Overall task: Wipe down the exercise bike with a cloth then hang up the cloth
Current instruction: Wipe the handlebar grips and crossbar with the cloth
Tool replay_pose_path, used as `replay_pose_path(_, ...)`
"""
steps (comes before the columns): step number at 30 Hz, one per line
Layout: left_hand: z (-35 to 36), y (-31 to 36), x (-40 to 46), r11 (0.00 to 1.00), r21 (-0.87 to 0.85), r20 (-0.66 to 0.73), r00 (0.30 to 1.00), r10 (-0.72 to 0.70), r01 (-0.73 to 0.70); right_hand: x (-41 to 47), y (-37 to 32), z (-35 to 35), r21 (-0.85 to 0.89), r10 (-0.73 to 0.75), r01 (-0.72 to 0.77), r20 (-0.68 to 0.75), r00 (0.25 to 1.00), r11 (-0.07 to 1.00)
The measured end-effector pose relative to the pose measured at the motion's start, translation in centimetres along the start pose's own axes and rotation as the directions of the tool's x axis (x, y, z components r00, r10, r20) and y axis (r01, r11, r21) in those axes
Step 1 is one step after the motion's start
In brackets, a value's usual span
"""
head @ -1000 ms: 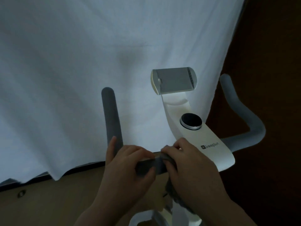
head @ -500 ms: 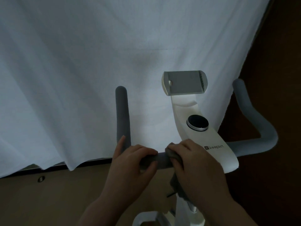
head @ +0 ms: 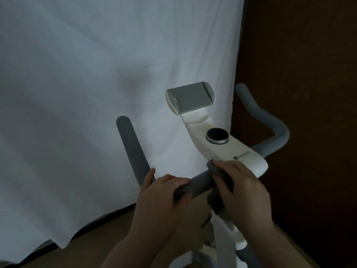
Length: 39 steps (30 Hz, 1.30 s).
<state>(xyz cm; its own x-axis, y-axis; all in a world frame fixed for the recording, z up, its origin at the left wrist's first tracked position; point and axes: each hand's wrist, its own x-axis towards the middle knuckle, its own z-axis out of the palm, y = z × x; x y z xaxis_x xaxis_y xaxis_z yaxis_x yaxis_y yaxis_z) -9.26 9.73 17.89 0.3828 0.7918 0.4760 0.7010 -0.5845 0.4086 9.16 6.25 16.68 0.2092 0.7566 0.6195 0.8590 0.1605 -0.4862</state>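
The white exercise bike [head: 249, 157] stands in front of me, with a round black knob [head: 217, 134] and a grey phone holder [head: 190, 97] on its stem. Its grey foam handlebar [head: 201, 183] runs left to an upright grip [head: 131, 147] and right to a curved grip [head: 270, 128]. My left hand [head: 164, 192] grips the bar near the left bend. My right hand [head: 243, 188] holds a dark grey cloth [head: 217, 171] wrapped over the bar beside the stem; part of the cloth hangs below.
A large white sheet [head: 96, 93] hangs behind the bike and covers most of the view. A dark brown wall [head: 309, 64] is on the right. Tan floor [head: 87, 252] shows below the sheet's hem.
My right hand has slid the cloth along the bar toward the stem, leaving more bare bar between the hands. The left hand keeps its grip. The view has shifted.
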Motion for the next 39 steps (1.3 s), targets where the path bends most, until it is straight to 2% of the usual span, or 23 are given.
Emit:
replay_pose_path(2,-0.2,-0.3,0.2,0.999,-0.042,0.008,1.000,0.016,-0.016,-1.4,-1.4,1.2,0.067,0.110,-0.106,-0.060,0.992,0.992)
replay_pose_path(6,-0.9,-0.5,0.5,0.997,-0.058,0.046,0.998,0.050,-0.048,-2.3,-2.3,1.9,0.143,0.145,-0.128,-0.118,0.982,0.981)
replay_pose_path(10,-1.1,-0.8,0.9,0.994,-0.080,0.074,0.994,0.075,-0.069,-1.8,-2.8,2.7,0.166,0.327,-0.291,-0.266,0.907,0.942)
replay_pose_path(15,-0.9,-1.8,1.3,0.983,-0.136,0.097,0.985,0.139,-0.125,-3.0,-4.4,3.7,0.321,0.427,-0.351,-0.210,0.879,0.880)
replay_pose_path(18,-0.8,-2.0,1.4,0.976,-0.136,0.091,0.979,0.183,-0.170,-2.4,-4.6,3.7,0.441,0.612,-0.474,-0.252,0.750,0.762)
replay_pose_path(19,-0.8,-2.1,1.3,0.972,-0.143,0.087,0.976,0.198,-0.185,-2.6,-5.5,4.2,0.483,0.639,-0.471,-0.276,0.718,0.738)
replay_pose_path(22,-0.8,-2.5,1.2,0.960,-0.173,0.075,0.968,0.238,-0.222,-3.7,-8.5,6.0,0.571,0.635,-0.389,-0.327,0.700,0.723)
replay_pose_path(23,-0.9,-2.7,1.2,0.956,-0.184,0.079,0.966,0.247,-0.229,-3.6,-8.5,6.3,0.621,0.669,-0.379,-0.331,0.666,0.686)
replay_pose_path(26,-0.9,-2.9,1.2,0.951,-0.178,0.095,0.958,0.272,-0.252,-2.4,-6.9,6.3,0.792,0.852,-0.397,-0.275,0.446,0.463)
replay_pose_path(27,-0.9,-3.0,1.3,0.950,-0.176,0.097,0.955,0.279,-0.259,-2.2,-6.8,6.6,0.819,0.882,-0.399,-0.249,0.401,0.413)
replay_pose_path(28,-0.9,-3.1,1.3,0.948,-0.176,0.100,0.954,0.284,-0.264,-2.3,-7.1,7.1,0.827,0.890,-0.398,-0.241,0.388,0.398)
replay_pose_path(31,-0.8,-3.2,1.2,0.946,-0.179,0.092,0.953,0.289,-0.270,-2.9,-7.8,7.6,0.816,0.867,-0.396,-0.231,0.442,0.420)
replay_pose_path(34,-0.8,-3.1,1.2,0.945,-0.192,0.078,0.956,0.284,-0.265,-2.2,-5.9,5.9,0.783,0.866,-0.438,-0.245,0.436,0.442)
replay_pose_path(35,-0.7,-3.1,1.2,0.944,-0.195,0.073,0.956,0.284,-0.265,-1.9,-5.5,5.5,0.741,0.843,-0.462,-0.262,0.470,0.488)
replay_pose_path(36,-0.8,-3.1,1.2,0.943,-0.198,0.070,0.956,0.284,-0.266,-2.0,-5.6,5.4,0.663,0.790,-0.482,-0.288,0.542,0.573)
replay_pose_path(37,-0.8,-3.2,1.2,0.942,-0.203,0.073,0.956,0.285,-0.266,-2.1,-6.0,5.2,0.534,0.689,-0.477,-0.322,0.649,0.698)
replay_pose_path(39,-0.7,-3.3,1.2,0.941,-0.210,0.076,0.955,0.288,-0.267,-2.3,-6.0,4.3,0.148,0.392,-0.364,-0.318,0.863,0.920)
